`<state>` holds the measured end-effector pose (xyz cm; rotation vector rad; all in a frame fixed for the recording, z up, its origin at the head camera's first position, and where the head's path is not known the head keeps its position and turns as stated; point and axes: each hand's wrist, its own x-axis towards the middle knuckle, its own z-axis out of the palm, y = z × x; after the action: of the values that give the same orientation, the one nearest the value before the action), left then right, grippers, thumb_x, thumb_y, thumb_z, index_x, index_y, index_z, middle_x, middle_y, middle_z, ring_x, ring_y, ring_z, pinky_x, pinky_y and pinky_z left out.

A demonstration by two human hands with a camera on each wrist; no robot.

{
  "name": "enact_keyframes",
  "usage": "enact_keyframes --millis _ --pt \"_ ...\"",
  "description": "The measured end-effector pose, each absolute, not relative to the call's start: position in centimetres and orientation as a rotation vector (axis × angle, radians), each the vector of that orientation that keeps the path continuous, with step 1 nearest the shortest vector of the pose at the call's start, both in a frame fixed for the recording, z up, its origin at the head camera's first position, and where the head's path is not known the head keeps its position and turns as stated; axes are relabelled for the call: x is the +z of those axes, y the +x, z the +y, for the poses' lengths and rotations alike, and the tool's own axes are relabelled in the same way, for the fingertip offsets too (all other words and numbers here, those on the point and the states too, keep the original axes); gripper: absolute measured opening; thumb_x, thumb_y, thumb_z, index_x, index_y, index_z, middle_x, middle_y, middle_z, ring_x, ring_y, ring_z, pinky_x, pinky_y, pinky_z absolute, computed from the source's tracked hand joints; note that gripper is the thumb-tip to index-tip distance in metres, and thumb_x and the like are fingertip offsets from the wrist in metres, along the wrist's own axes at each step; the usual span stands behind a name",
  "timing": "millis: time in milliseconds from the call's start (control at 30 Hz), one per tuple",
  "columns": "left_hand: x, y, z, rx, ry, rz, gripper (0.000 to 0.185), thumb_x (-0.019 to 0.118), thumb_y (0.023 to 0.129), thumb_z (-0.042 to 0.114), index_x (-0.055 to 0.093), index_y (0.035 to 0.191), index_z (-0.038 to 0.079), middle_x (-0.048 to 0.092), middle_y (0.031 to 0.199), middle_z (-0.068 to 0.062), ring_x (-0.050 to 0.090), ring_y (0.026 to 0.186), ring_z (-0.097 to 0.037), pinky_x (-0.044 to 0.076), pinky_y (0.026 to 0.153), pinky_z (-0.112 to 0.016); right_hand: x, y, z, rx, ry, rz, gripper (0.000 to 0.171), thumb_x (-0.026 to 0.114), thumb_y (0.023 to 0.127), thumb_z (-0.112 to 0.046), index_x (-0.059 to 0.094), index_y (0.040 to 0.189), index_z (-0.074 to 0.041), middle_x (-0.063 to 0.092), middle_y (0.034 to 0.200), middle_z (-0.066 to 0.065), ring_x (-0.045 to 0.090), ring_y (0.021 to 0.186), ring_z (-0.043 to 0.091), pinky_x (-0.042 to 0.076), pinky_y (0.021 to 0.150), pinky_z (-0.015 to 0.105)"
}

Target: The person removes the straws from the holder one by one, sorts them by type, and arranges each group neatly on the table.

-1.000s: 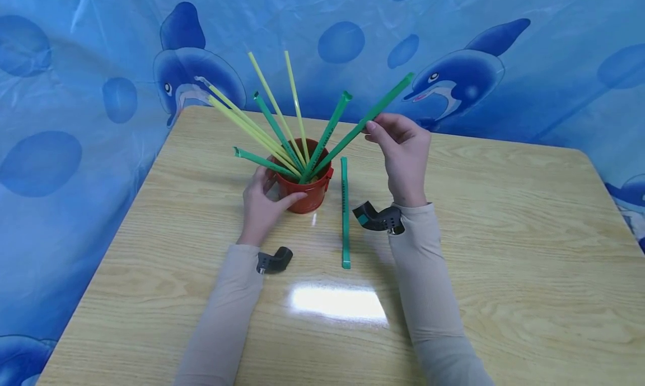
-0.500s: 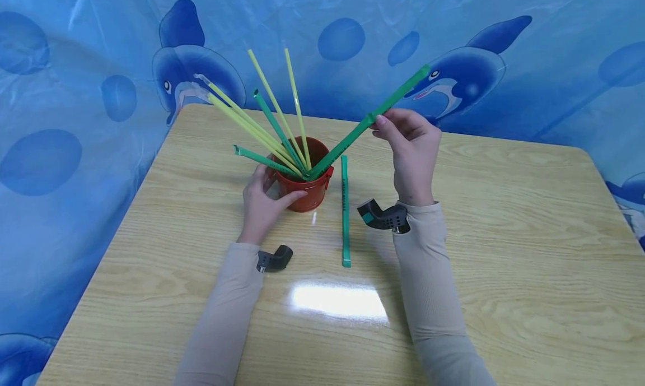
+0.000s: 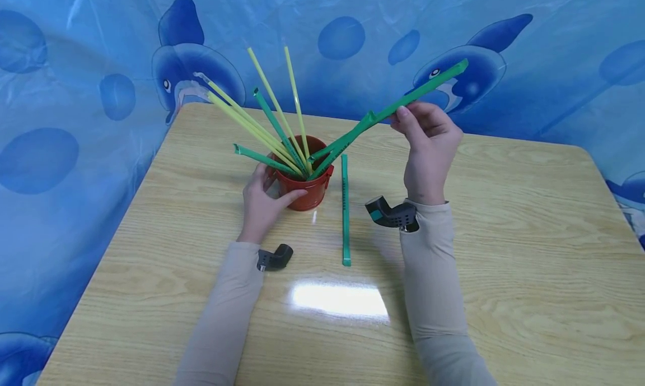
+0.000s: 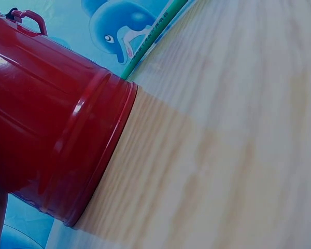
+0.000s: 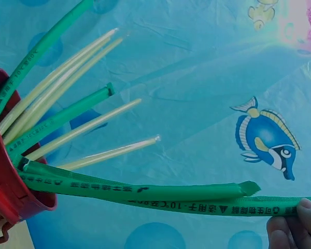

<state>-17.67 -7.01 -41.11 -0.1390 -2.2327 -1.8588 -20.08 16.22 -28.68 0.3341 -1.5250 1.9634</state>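
A small red bucket stands on the wooden table and holds several green and yellow wrapped straws. My left hand grips the bucket's near side; the left wrist view shows the bucket's wall up close. My right hand pinches a green straw above the table, right of the bucket, with the straw's lower end near the bucket's rim. In the right wrist view that green straw runs across to my fingertips. Another green straw lies flat on the table between my arms.
A blue plastic sheet with dolphins hangs behind the table and down its left side. The table's far edge lies just behind the bucket. A bright light reflection sits on the tabletop near me.
My right hand has moved up and to the right, drawing the pinched green straw partly out of the bucket. The left hand and bucket have stayed put.
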Motion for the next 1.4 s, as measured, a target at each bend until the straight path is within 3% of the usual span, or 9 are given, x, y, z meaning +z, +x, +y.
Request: enact_keyframes --millis 533,833,1100,1400 --pt "-41.5 -17.7 -6.9 -1.881 -0.147 -2.219 0.074 0.081 0.075 0.023 0.044 0.138 0.016 0.049 0.138 -0.003 0.049 0.124 -0.023 0.042 0.102 -0.037 -27.2 -19.2 19.4 1.956 0.052 -1.199 0.003 0.064 0.085 0.007 0.064 0.086 0.009 0.062 0.081 0.018 0.062 0.073 0.026 0.055 0.076 0.034" --pt "-41.4 -17.6 -7.2 -1.889 -0.129 -2.243 0.076 0.081 0.074 0.026 0.043 0.139 0.016 0.048 0.138 -0.003 0.048 0.125 -0.023 0.043 0.101 -0.037 -26.8 -18.9 21.8 2.036 -0.063 -1.090 0.013 0.069 0.080 0.006 0.062 0.087 0.015 0.061 0.081 0.021 0.061 0.071 0.029 0.054 0.073 0.035" --pt "-41.4 -17.5 -7.4 -1.887 -0.114 -2.248 0.078 0.082 0.073 0.025 0.042 0.139 0.016 0.048 0.139 -0.003 0.047 0.126 -0.023 0.043 0.101 -0.036 -27.7 -18.9 22.5 2.113 -0.037 -1.354 0.009 0.070 0.079 0.006 0.066 0.085 0.013 0.064 0.076 0.017 0.062 0.064 0.024 0.056 0.068 0.030" --pt "-41.3 -17.5 -7.3 -1.903 -0.126 -2.234 0.079 0.083 0.072 0.023 0.042 0.139 0.015 0.048 0.138 -0.005 0.048 0.124 -0.024 0.044 0.100 -0.034 -30.3 -19.4 22.3 2.037 -0.041 -1.886 0.005 0.068 0.084 -0.001 0.071 0.087 0.002 0.068 0.077 0.006 0.065 0.068 0.015 0.056 0.067 0.023"
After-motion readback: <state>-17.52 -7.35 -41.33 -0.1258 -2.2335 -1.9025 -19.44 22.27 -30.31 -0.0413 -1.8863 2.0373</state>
